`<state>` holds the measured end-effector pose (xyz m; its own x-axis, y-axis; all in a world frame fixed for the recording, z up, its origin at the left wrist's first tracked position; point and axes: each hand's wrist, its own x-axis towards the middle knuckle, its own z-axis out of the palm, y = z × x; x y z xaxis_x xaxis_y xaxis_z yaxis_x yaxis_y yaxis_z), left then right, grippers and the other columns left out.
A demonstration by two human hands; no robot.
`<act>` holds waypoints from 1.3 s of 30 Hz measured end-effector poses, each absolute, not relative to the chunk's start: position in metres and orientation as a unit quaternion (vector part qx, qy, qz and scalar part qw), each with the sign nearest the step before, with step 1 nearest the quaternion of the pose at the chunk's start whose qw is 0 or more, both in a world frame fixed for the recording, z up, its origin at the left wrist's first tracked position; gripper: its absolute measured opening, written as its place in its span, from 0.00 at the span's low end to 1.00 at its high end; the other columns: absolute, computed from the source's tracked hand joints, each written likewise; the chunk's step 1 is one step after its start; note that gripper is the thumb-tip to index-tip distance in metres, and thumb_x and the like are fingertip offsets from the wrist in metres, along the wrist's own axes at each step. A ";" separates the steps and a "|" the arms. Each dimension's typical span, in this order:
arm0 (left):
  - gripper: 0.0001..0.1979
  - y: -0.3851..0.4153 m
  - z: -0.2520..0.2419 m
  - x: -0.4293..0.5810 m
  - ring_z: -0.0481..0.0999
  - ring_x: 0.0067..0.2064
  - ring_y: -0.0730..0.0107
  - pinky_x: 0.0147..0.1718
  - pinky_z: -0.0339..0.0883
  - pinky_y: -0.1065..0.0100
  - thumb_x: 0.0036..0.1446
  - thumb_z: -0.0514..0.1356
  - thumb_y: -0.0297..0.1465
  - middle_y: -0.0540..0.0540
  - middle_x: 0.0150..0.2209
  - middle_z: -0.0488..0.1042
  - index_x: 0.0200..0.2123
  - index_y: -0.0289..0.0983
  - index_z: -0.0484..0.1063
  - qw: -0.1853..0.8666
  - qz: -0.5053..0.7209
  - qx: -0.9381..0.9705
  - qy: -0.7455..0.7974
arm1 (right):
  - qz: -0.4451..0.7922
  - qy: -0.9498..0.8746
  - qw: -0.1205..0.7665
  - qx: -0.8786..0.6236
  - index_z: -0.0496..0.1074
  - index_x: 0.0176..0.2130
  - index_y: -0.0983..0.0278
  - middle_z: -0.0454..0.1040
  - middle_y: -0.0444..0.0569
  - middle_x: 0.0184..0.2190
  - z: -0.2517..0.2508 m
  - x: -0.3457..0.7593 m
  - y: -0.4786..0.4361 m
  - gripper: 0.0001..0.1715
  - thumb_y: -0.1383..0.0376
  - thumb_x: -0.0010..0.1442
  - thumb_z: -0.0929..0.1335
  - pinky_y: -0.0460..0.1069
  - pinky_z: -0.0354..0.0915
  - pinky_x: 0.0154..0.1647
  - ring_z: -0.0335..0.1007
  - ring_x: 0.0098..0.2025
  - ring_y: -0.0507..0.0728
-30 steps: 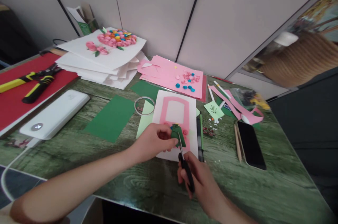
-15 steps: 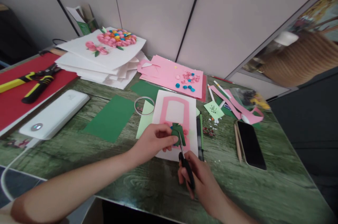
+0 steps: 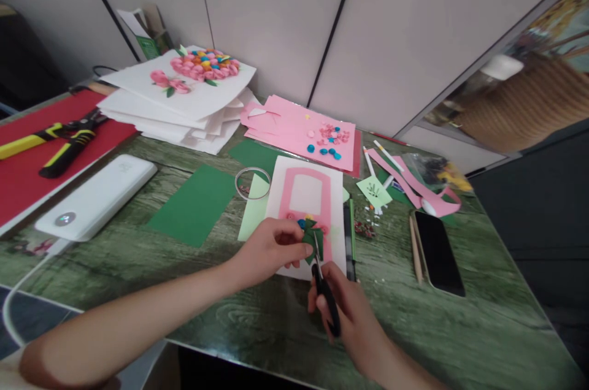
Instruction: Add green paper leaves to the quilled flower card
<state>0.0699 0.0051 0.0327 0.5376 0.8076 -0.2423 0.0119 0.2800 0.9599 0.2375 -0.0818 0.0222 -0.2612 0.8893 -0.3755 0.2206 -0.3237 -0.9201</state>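
Observation:
My left hand (image 3: 271,248) pinches a small dark green paper piece (image 3: 313,243) just above the lower end of a white card with a pink frame (image 3: 307,194). My right hand (image 3: 347,313) is wrapped round the black handles of a pair of scissors (image 3: 324,295), whose blades point up into the green piece. Small coloured paper rolls sit on the card right behind the green piece.
Green paper sheet (image 3: 196,205), wire ring (image 3: 252,182) and white power bank (image 3: 94,197) lie to the left. Yellow-handled pliers (image 3: 55,143) rest on a red mat. White card stack (image 3: 181,99), pink sheets (image 3: 301,129), pens (image 3: 350,230) and a black phone (image 3: 438,252) surround the card.
The green piece has turned and dropped a little in my left fingers, and the scissor blades have advanced into it. Both hands stay in nearly the same place.

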 end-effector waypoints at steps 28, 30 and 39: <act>0.09 0.004 0.041 0.069 0.66 0.22 0.80 0.20 0.58 0.76 0.48 0.61 0.29 0.55 0.19 0.64 0.21 0.34 0.65 0.688 0.314 0.528 0.386 | 0.599 -0.529 0.257 -0.544 0.59 0.30 0.63 0.62 0.38 0.19 0.030 0.245 -0.079 0.25 0.44 0.57 0.61 0.40 0.46 0.12 0.51 0.14 0.44; 0.08 0.004 0.041 0.069 0.66 0.22 0.79 0.20 0.58 0.76 0.49 0.61 0.29 0.55 0.19 0.65 0.21 0.33 0.66 0.689 0.317 0.526 0.385 | 0.595 -0.535 0.259 -0.540 0.59 0.30 0.63 0.61 0.38 0.18 0.030 0.245 -0.079 0.24 0.45 0.58 0.61 0.40 0.47 0.12 0.50 0.14 0.44; 0.08 0.005 0.041 0.068 0.66 0.22 0.79 0.21 0.57 0.76 0.50 0.60 0.29 0.54 0.19 0.66 0.22 0.34 0.67 0.680 0.314 0.540 0.383 | 0.596 -0.539 0.258 -0.537 0.59 0.31 0.62 0.63 0.38 0.19 0.027 0.248 -0.079 0.19 0.49 0.61 0.61 0.40 0.44 0.11 0.49 0.13 0.44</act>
<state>0.0682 0.0048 0.0409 0.5089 0.8413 -0.1825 -0.0135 0.2198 0.9754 0.2485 -0.0787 0.0271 -0.2912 0.8852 -0.3627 0.2708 -0.2873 -0.9187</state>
